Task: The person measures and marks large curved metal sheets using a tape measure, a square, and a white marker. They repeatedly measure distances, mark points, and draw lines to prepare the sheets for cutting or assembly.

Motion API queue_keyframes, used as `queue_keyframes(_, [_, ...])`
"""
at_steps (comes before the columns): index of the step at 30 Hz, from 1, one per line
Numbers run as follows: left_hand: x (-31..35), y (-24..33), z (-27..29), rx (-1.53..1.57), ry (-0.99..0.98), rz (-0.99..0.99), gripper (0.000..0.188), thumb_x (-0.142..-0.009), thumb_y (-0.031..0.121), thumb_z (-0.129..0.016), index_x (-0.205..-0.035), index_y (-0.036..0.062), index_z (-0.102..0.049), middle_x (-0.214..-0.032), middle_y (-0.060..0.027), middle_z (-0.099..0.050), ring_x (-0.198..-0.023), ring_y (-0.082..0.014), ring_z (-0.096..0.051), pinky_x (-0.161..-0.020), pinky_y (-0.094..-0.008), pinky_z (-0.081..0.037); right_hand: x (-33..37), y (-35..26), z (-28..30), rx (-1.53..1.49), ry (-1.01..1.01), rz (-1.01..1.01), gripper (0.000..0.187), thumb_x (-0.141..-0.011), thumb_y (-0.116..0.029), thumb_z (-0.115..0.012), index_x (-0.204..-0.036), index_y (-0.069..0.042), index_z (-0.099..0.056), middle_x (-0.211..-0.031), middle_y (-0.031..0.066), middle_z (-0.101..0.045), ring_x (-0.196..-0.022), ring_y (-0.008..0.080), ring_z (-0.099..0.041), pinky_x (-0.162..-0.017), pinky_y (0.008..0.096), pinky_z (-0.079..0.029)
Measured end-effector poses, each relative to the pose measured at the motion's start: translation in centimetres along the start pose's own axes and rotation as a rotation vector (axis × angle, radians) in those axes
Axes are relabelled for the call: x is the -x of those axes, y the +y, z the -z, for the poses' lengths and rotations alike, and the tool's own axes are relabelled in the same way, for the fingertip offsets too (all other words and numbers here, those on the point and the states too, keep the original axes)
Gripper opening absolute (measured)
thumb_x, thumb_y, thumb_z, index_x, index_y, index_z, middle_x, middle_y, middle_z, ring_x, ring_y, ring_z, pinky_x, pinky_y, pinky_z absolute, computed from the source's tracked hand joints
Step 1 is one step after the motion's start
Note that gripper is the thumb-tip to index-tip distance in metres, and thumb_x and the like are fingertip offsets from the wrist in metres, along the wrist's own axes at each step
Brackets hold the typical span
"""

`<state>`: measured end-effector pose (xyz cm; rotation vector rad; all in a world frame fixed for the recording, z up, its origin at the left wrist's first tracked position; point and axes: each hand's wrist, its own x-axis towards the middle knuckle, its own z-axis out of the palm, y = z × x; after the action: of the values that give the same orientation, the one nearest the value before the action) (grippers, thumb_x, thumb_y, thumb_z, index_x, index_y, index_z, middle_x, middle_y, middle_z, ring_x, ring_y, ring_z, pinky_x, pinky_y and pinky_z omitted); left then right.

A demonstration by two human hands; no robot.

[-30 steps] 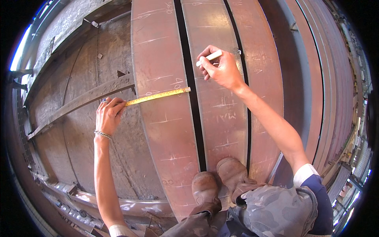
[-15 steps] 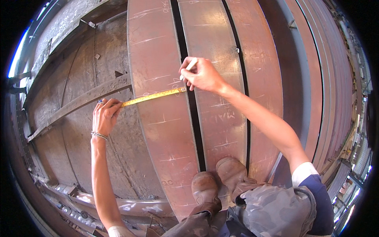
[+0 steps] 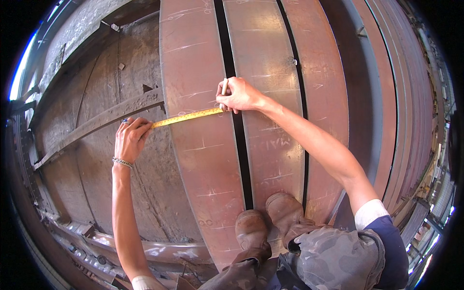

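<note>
Both arms (image 3: 314,137) reach forward: left grip (image 3: 129,141) pinches yellow tape (image 3: 187,116), right grip (image 3: 242,94) white stick (image 3: 224,86).

To your left a crusted steel bar (image 3: 99,127) slanting over a grimy, seamed brown surface (image 3: 108,193), a small pale chip (image 3: 122,66) beyond, to your right long reddish-brown steel sections (image 3: 415,96) side by side
</note>
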<state>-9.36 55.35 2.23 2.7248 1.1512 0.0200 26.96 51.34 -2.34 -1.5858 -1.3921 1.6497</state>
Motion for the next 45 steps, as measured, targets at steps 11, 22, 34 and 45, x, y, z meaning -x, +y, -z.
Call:
queue_keyframes(11, [-0.2, -0.1, 0.1, 0.011, 0.014, -0.016, 0.014, -0.086, 0.014, -0.074, -0.098, 0.0099, -0.079, -0.102, -0.0008, -0.073, -0.092, -0.0226, -0.064, -0.087, -0.0372, -0.053, 0.0, -0.1, 0.2, 0.018, -0.016, -0.002, 0.017, -0.091, -0.012, -0.062, -0.089, 0.005, -0.065, -0.071, 0.0087, -0.07, -0.052, 0.0086, -0.061, -0.046, 0.0243, -0.051])
queue_keyframes(22, [-0.1, -0.1, 0.0, 0.009, 0.026, -0.027, 0.014, -0.086, 0.013, -0.074, -0.098, 0.0093, -0.079, -0.102, -0.0001, -0.072, -0.091, -0.0217, -0.063, -0.087, -0.0364, -0.053, 0.4, -0.7, -1.0, 0.188, 0.075, 0.08, 0.017, -0.088, -0.011, -0.067, -0.083, 0.005, -0.063, -0.064, 0.0157, -0.067, -0.055, 0.0246, -0.069, -0.056, 0.0362, -0.057])
queue_keyframes(34, [-0.3, -0.1, 0.1, 0.027, 0.015, -0.022, 0.014, -0.087, 0.014, -0.073, -0.099, 0.0107, -0.078, -0.101, -0.0004, -0.071, -0.094, -0.0235, -0.063, -0.087, -0.037, -0.052, 0.4, -3.4, -0.6, 0.219, 0.598, 0.512, 0.01, -0.092, -0.007, -0.068, -0.085, -0.001, -0.063, -0.065, 0.0082, -0.068, -0.059, 0.0169, -0.069, -0.055, 0.0299, -0.051])
queue_keyframes(45, [-0.4, -0.4, 0.1, 0.013, 0.001, -0.019, 0.016, -0.086, 0.014, -0.074, -0.1, 0.0095, -0.078, -0.102, -0.0013, -0.071, -0.095, -0.0228, -0.064, -0.088, -0.0368, -0.052, -0.2, -4.9, -2.2, -0.094, 0.271, 0.209, 0.015, -0.096, -0.012, -0.062, -0.087, 0.0, -0.064, -0.071, 0.0054, -0.068, -0.057, 0.0114, -0.065, -0.052, 0.0278, -0.054])
